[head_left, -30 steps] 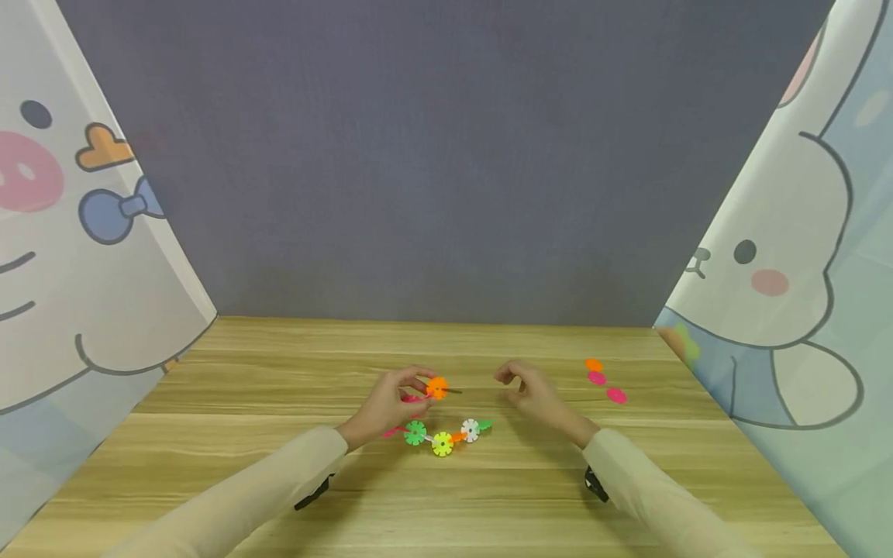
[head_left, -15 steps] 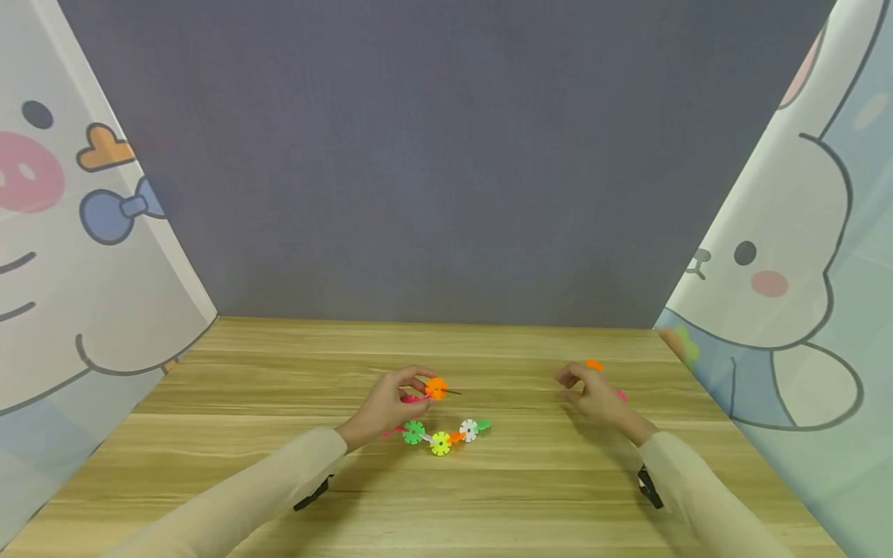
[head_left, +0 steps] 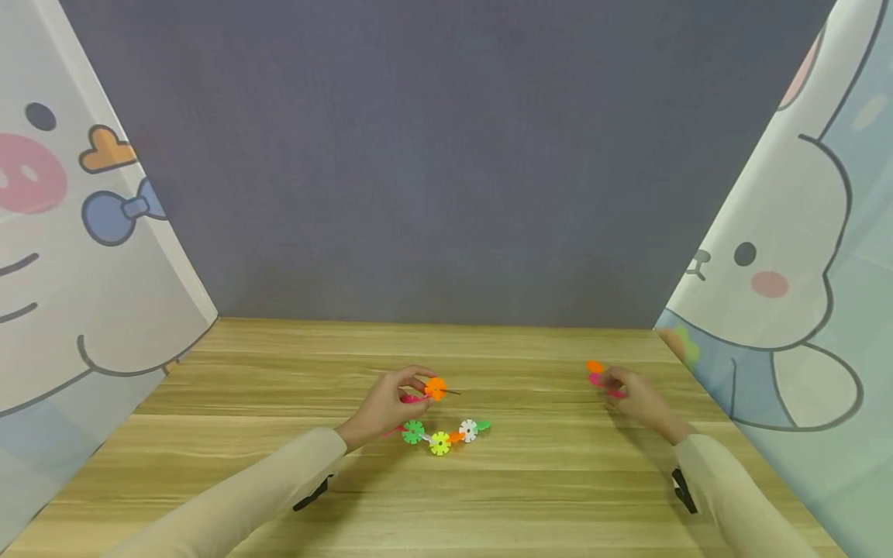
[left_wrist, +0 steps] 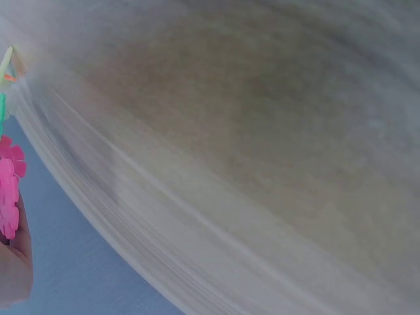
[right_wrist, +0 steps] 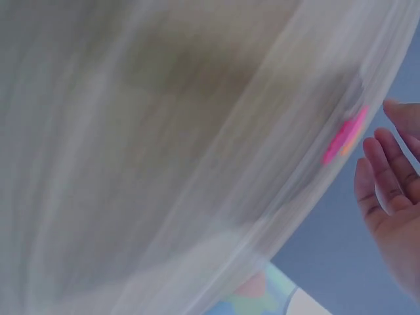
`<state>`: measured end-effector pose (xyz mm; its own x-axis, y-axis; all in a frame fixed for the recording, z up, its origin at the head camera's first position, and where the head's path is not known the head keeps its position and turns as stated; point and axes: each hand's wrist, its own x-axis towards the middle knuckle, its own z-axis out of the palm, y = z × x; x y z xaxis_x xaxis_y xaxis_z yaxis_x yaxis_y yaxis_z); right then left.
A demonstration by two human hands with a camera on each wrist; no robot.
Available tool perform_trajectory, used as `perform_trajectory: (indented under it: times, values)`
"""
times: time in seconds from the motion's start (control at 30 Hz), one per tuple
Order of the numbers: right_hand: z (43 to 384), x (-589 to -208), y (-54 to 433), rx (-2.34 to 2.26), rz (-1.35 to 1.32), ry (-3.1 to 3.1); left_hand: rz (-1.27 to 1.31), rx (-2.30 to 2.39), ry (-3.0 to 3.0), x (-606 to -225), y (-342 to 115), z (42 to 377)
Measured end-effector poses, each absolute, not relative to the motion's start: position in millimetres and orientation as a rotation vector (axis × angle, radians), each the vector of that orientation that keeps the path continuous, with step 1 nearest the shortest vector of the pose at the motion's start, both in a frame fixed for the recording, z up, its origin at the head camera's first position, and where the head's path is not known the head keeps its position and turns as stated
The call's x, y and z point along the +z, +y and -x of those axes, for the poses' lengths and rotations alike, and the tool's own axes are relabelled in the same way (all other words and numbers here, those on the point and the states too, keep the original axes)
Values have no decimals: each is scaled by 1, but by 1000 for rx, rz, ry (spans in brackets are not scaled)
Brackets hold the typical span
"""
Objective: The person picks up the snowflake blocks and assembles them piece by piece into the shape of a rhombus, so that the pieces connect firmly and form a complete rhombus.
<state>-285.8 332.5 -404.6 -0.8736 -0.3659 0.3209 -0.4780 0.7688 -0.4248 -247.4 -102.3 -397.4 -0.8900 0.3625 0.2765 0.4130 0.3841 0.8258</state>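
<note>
My left hand [head_left: 382, 401] pinches a chain of notched plastic snowflake discs above the table. At its upper end an orange disc [head_left: 436, 388] stands beside the fingertips, with a thin dark piece seen edge-on to its right. Pink discs [left_wrist: 9, 190] sit by this hand in the left wrist view. The chain's lower part has a green disc [head_left: 413, 432], a yellow disc [head_left: 440, 443] and a white disc [head_left: 468, 431]. At the right, my right hand [head_left: 643, 403] hovers over a loose pink disc [head_left: 617, 394], fingers loosely bent; the right wrist view shows nothing between them.
Another pink disc [head_left: 595, 379] and an orange disc [head_left: 594, 366] lie just left of the right hand on the wooden table [head_left: 516, 496]. A dark wall [head_left: 446, 170] rises behind, with cartoon-printed cloths at both sides.
My right hand has moved right from near the chain to the loose discs. The left hand stays in place with the chain.
</note>
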Motion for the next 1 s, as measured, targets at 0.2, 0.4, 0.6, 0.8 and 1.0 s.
perform_trajectory:
  times: [0.2, 0.4, 0.6, 0.8, 1.0]
  values:
    - [285, -405, 345, 736, -596, -2797, 717, -1528, -2571, -397, -102, 247]
    - [287, -408, 353, 697, -581, -2852, 716, -1557, -2574, -397, -103, 247]
    - [288, -409, 354, 687, -587, -2883, 716, -1545, -2573, -397, -104, 248]
    - [287, -408, 353, 685, -562, -2895, 719, -1568, -2565, -399, -104, 249]
    - [288, -407, 353, 661, -542, -2856, 694, -1547, -2577, -393, -103, 243]
